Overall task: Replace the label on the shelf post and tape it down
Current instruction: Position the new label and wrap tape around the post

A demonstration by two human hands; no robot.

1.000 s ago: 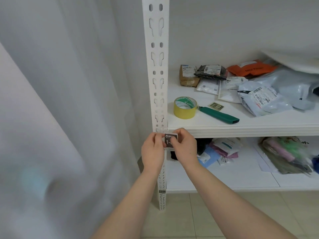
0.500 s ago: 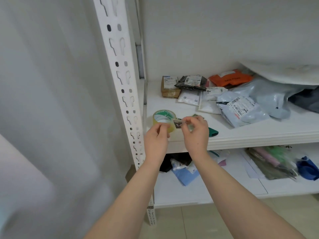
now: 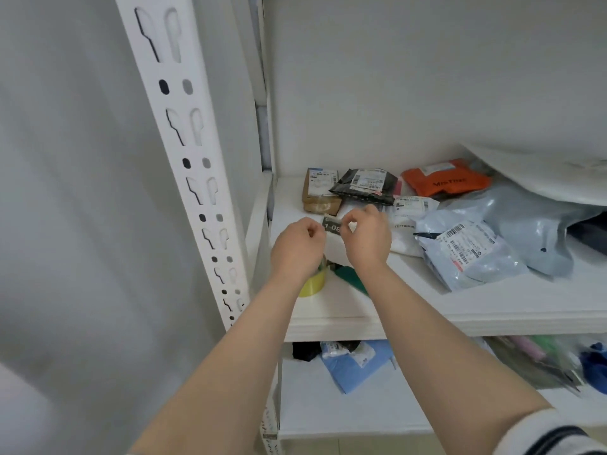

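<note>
A small dark label (image 3: 331,224) with white digits is pinched between my left hand (image 3: 298,246) and my right hand (image 3: 367,236), held in the air above the white shelf (image 3: 427,307). The white slotted shelf post (image 3: 193,165) rises to the left of my hands, apart from the label. A yellow tape roll (image 3: 313,284) stands on the shelf under my left wrist, partly hidden by it. Beside it lies a green-handled tool (image 3: 349,278), half covered by my right forearm.
Several parcels lie at the back of the shelf: a brown box (image 3: 320,192), a black bag (image 3: 364,185), an orange bag (image 3: 446,182) and grey-blue mailers (image 3: 469,254). More bags fill the lower shelf (image 3: 328,405). A white curtain (image 3: 65,224) hangs at the left.
Both hands took the label off the post near the shelf edge and lifted it up and to the right over the shelf. The camera came closer to the shelf.
</note>
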